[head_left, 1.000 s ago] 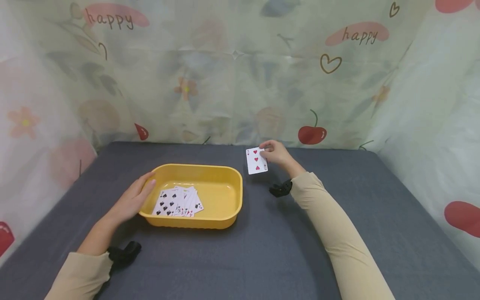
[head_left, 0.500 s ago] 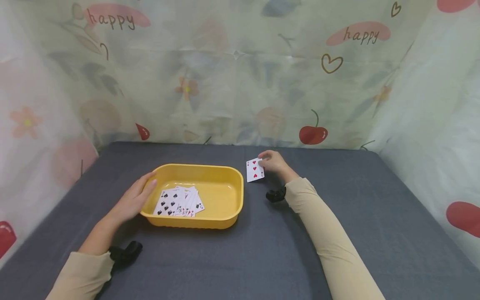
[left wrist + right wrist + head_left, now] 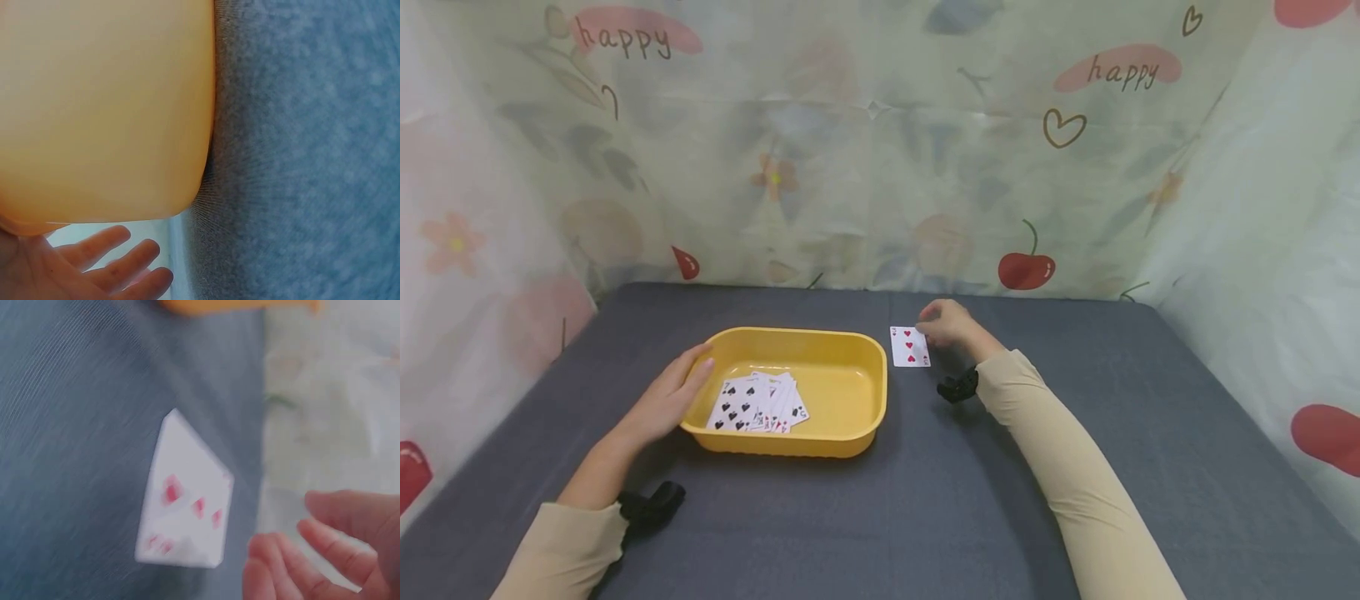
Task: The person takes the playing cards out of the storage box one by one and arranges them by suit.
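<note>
A three of hearts playing card point(image 3: 907, 352) lies face up on the dark cloth, right of the yellow tray point(image 3: 782, 446). In the head view my right hand point(image 3: 953, 323) is over the card's upper right corner. The right wrist view shows its fingers point(image 3: 337, 512) loosely bent and apart from the card point(image 3: 187, 506), holding nothing. My left hand point(image 3: 664, 402) rests at the tray's left rim. In the left wrist view its fingers point(image 3: 128, 265) are extended and spread beside the tray wall point(image 3: 112, 125). Overlapping cards point(image 3: 737, 402), a seven of spades among them, lie inside the tray.
A dark grey-blue cloth point(image 3: 880, 525) covers the table. Printed curtains point(image 3: 865, 167) hang behind it and at both sides. A black wrist device point(image 3: 958, 386) sits below the right wrist, and another black device point(image 3: 652, 504) by the left.
My right hand has lowered the three of hearts onto the cloth and let go, its fingers now off the card. The left hand and the tray have stayed in place.
</note>
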Motion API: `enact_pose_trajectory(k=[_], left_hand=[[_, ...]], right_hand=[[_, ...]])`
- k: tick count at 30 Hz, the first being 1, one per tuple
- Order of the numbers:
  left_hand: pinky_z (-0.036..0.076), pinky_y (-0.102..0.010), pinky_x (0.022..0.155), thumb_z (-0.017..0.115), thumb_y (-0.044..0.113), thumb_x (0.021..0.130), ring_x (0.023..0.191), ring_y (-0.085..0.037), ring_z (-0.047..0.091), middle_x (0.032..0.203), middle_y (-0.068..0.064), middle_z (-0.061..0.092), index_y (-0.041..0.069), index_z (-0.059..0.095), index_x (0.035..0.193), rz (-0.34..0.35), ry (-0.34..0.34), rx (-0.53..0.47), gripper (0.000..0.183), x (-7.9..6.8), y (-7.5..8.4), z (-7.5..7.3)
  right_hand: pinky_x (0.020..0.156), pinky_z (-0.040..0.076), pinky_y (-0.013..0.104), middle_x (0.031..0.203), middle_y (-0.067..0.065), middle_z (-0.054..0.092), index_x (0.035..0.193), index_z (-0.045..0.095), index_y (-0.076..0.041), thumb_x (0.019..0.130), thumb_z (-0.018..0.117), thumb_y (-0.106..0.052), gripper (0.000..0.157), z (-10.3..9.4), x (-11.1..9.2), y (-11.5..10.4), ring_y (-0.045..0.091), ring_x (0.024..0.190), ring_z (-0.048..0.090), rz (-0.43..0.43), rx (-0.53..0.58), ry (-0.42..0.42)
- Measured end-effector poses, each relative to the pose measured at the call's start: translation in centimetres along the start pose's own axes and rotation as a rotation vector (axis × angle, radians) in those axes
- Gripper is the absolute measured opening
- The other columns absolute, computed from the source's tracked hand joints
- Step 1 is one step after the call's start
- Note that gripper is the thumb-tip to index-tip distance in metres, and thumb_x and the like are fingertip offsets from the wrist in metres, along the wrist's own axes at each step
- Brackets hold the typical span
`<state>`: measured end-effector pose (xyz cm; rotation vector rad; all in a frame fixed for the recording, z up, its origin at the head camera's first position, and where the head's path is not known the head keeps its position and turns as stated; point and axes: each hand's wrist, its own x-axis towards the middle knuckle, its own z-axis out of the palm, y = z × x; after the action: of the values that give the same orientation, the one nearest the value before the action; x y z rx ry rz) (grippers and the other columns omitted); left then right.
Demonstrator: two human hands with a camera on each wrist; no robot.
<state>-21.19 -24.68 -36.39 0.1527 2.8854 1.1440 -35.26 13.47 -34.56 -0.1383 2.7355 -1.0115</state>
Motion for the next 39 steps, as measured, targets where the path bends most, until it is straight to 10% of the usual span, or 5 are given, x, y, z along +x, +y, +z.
enact_pose_trajectory(k=[10, 25, 39], left_hand=[[0.017, -0.064, 0.108, 0.025, 0.044, 0.101, 0.138, -0.049, 0.017, 0.150, -0.031, 0.018, -0.003, 0.018, 0.146, 0.011, 0.003, 0.004, 0.065, -0.1, 0.0, -0.1], [0.017, -0.064, 0.109, 0.027, 0.043, 0.101, 0.138, -0.048, 0.018, 0.150, -0.030, 0.019, -0.003, 0.018, 0.146, 0.019, 0.005, 0.000, 0.065, -0.1, 0.0, -0.1], [0.017, -0.065, 0.108, 0.026, 0.046, 0.101, 0.138, -0.048, 0.017, 0.150, -0.030, 0.017, -0.001, 0.017, 0.147, 0.002, -0.013, -0.001, 0.067, 0.1, 0.1, -0.1]], right_hand=[[0.096, 0.049, 0.043, 0.124, 0.020, 0.058, 0.124, 0.053, -0.004, 0.092, 0.059, -0.019, 0.036, -0.7, -2.1, -5.2, 0.036, 0.112, 0.058, -0.236, 0.256, -0.176], [0.086, 0.052, 0.028, 0.112, 0.011, 0.065, 0.120, 0.059, -0.004, 0.088, 0.064, -0.017, 0.035, 6.0, -3.2, -12.7, 0.022, 0.101, 0.061, -0.466, 0.120, -0.376], [0.083, 0.048, 0.019, 0.113, 0.011, 0.065, 0.120, 0.059, -0.005, 0.087, 0.066, -0.014, 0.036, 10.8, -2.3, -14.5, 0.018, 0.104, 0.061, -0.528, 0.029, -0.463]])
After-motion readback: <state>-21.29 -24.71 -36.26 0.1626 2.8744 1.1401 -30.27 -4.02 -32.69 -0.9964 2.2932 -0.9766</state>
